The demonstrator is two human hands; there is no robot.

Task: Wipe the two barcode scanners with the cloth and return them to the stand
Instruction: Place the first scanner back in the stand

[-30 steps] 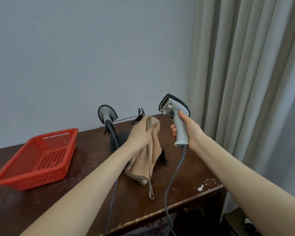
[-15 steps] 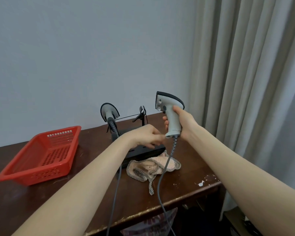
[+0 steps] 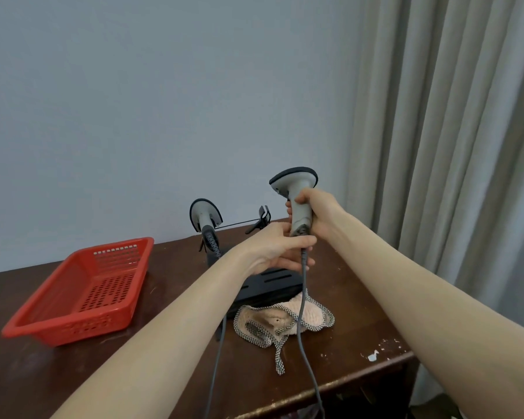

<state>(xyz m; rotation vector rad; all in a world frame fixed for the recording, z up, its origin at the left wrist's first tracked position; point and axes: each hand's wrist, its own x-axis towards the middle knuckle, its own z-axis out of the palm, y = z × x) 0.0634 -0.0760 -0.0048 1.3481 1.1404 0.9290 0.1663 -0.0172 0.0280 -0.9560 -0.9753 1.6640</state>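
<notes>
My right hand (image 3: 316, 211) grips the handle of a grey barcode scanner (image 3: 297, 192), held upright above the black stand (image 3: 269, 285). My left hand (image 3: 277, 251) closes around the scanner's base and its grey cable (image 3: 301, 313) just below. A second grey scanner (image 3: 204, 214) sits in the stand's left holder, head up. The stand's right clip (image 3: 263, 214) holds nothing. The beige cloth (image 3: 281, 320) with checkered trim lies crumpled on the table in front of the stand, under the hanging cable.
A red plastic basket (image 3: 82, 293) sits on the left of the dark wooden table (image 3: 360, 313). The table's front edge and right corner are close. A grey curtain (image 3: 451, 131) hangs at right, a plain wall behind.
My left hand let go of the cloth, which now lies on the table, and moved to the scanner's base. My right hand turned the scanner so its head faces away.
</notes>
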